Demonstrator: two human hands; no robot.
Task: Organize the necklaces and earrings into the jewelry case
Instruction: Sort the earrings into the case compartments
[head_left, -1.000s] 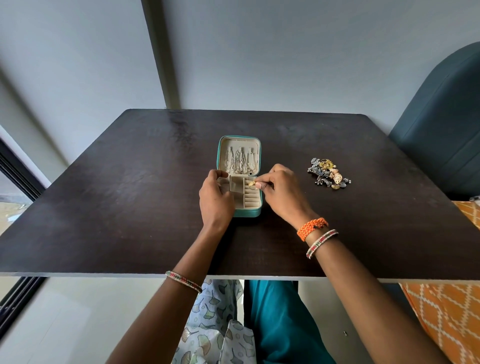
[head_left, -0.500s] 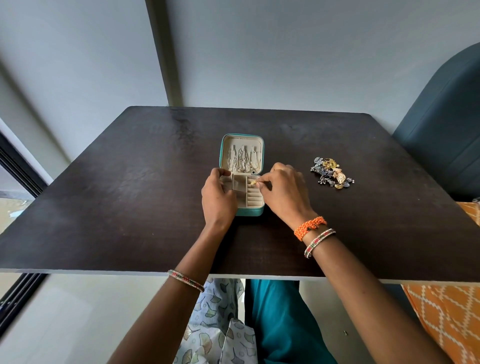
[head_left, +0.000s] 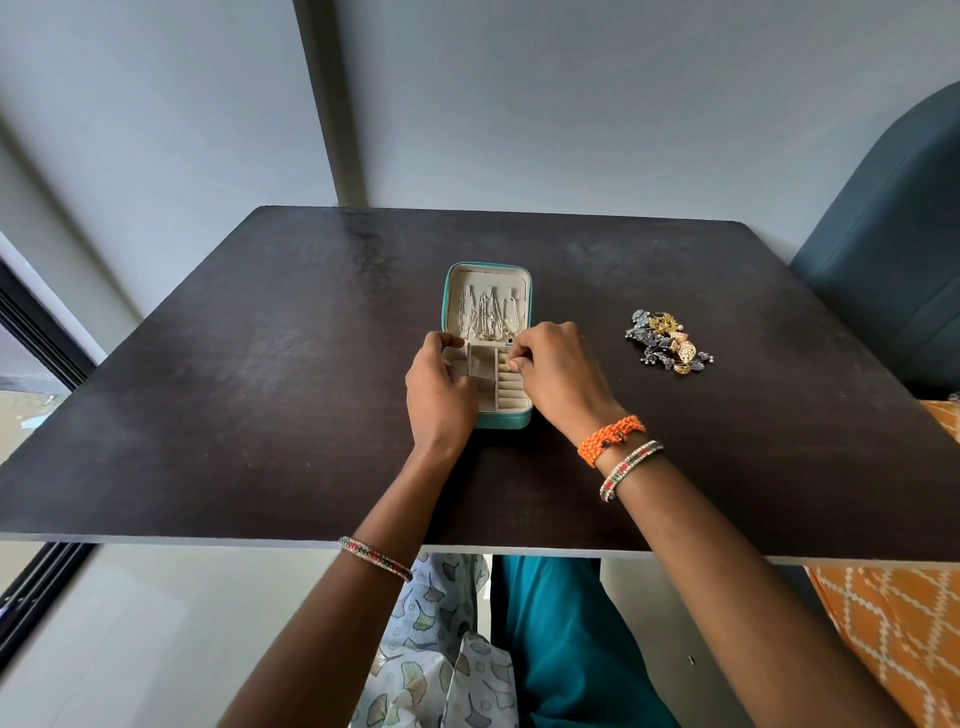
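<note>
1. A teal jewelry case (head_left: 506, 418) lies open on the dark counter (head_left: 260, 389), its lid laid flat on the far side and its base nearer the person.
2. Silver necklaces (head_left: 485, 317) hang in a row inside the beige-lined lid.
3. The left hand (head_left: 439, 392) grips the left edge of the case base, thumb curled over the rim and fingers covering the left compartments.
4. The right hand (head_left: 558, 371) hovers over the base's right side, its thumb and forefinger pinched together above the top ring-roll slots (head_left: 509, 387); whatever small piece they pinch is too small to tell.
5. A heap of earrings (head_left: 667, 348), gold and dark silver, sits on the counter well to the right of the case, apart from both hands.
6. An orange braided wristband (head_left: 610, 439) and a beaded bangle (head_left: 628, 467) circle the right wrist.
</note>
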